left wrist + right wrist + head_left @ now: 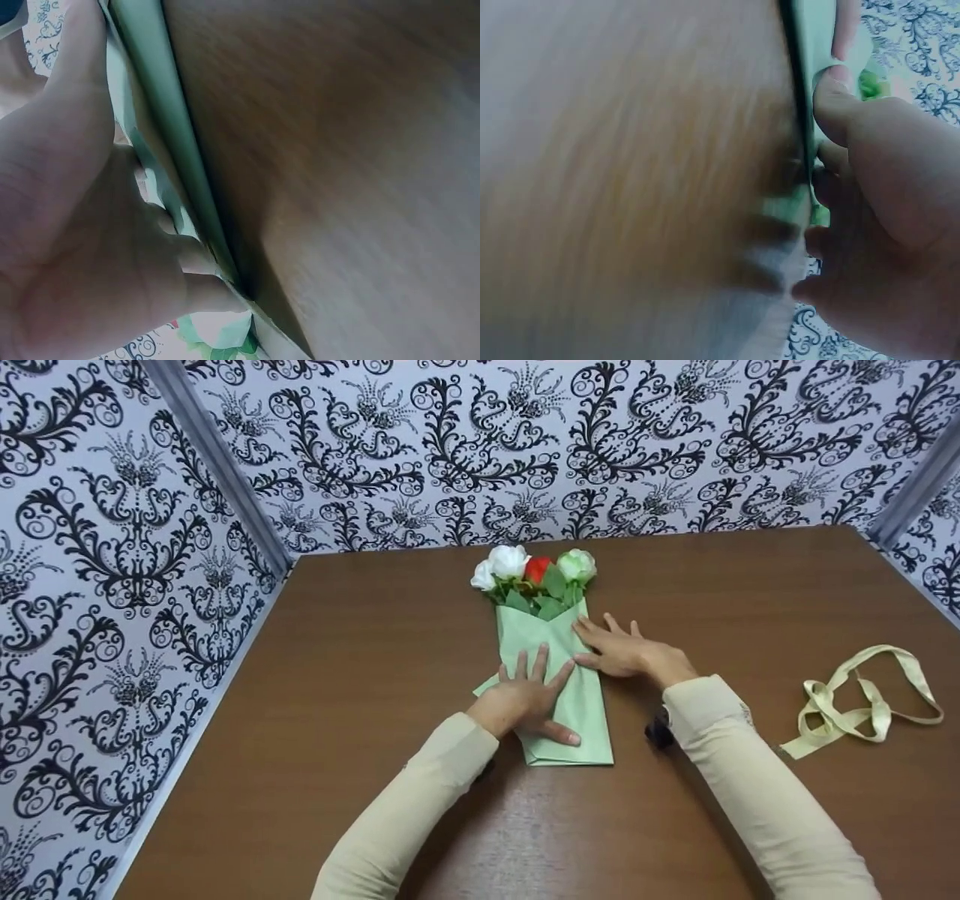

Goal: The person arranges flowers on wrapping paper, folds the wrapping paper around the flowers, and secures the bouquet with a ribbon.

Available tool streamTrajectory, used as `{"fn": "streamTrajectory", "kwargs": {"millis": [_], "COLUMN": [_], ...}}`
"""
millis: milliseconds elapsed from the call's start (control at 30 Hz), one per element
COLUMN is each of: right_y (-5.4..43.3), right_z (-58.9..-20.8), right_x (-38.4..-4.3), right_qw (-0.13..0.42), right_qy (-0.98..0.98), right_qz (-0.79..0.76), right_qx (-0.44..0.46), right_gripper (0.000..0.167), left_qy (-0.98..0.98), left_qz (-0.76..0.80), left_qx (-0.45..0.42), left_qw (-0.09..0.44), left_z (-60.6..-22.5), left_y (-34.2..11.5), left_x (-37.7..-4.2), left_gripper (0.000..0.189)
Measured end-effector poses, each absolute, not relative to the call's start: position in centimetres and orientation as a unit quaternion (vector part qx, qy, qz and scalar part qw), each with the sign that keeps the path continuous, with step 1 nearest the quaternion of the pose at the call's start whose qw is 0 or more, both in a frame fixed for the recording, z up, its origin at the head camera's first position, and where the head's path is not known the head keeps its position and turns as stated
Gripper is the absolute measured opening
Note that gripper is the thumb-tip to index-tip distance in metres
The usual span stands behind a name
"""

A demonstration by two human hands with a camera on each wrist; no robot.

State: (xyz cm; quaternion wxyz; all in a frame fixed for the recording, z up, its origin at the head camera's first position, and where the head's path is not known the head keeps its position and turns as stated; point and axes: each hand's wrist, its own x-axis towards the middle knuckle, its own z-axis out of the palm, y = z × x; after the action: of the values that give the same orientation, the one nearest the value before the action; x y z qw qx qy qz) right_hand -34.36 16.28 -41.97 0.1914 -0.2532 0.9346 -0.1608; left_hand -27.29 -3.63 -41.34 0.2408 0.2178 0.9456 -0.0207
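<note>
Brown counter; walls in black-on-white scrollwork. Mid-counter I see green-wrapped bouquet. Left hand, fingers spread, on wrapper; right hand, also spread, touching its right edge. Ribbon well apart, right.

Three walls surround the work surface as I face it: back wall, left wall and right wall. Finish: black floral scrollwork on a whitish ground. A grey corner strip joins the left and back walls; a second grey strip joins the back and right walls. Furniture: one brown table, wood-grained, its rear edge along the back wall. Light: a pale reflection shows on the near part of the tabletop.
</note>
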Motion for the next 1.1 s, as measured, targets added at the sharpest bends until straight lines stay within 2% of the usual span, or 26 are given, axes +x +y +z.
{"fn": "streamTrajectory", "kwargs": {"millis": [200,400,600,867,967,1100], "right_y": [16.4,16.9,16.9,17.1,16.9,16.5], "right_z": [-41.8,-41.4,-41.7,-41.1,-41.1,-41.3], "right_x": [-35.1,-35.7,-36.3,-36.6,-36.9,-37.2], "right_qw": [0.219,0.193,0.204,0.190,0.183,0.197], "right_qy": [0.930,0.938,0.941,0.948,0.949,0.949], "right_qz": [-0.151,-0.163,-0.146,-0.122,-0.131,-0.132], "right_qx": [-0.253,-0.238,-0.226,-0.224,-0.222,-0.207], "right_gripper": [0.072,0.066,0.067,0.071,0.067,0.068], "left_qy": [0.944,0.942,0.939,0.936,0.937,0.937], "left_qz": [-0.029,-0.032,-0.042,-0.044,-0.044,-0.040], "left_qx": [0.218,0.217,0.219,0.225,0.221,0.215], "left_qw": [0.247,0.255,0.263,0.266,0.267,0.272], "left_z": [-41.3,-41.3,-41.3,-40.9,-40.9,-40.8], "left_y": [-3.7,-3.5,-3.6,-3.4,-3.3,-3.4], "left_x": [-27.3,-27.5,-27.7,-27.7,-27.7,-27.6], "left_gripper": [0.117,0.117,0.120,0.122,0.122,0.122]}}
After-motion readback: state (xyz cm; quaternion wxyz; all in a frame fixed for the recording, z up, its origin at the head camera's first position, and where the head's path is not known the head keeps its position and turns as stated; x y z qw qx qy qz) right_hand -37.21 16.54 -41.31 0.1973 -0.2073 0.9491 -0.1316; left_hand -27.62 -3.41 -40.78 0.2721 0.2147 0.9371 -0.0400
